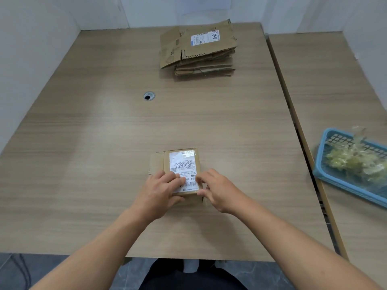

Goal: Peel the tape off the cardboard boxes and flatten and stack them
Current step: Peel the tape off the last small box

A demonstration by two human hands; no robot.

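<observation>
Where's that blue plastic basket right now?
In the head view, the blue plastic basket sits at the far right on the adjoining wooden table, right of the small taped cardboard box.

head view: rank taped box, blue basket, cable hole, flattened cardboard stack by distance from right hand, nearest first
1. taped box: touching the right hand, near table edge.
2. blue basket, off to the right, and cable hole, ahead-left: too close to call.
3. flattened cardboard stack: far end of the table.
</observation>
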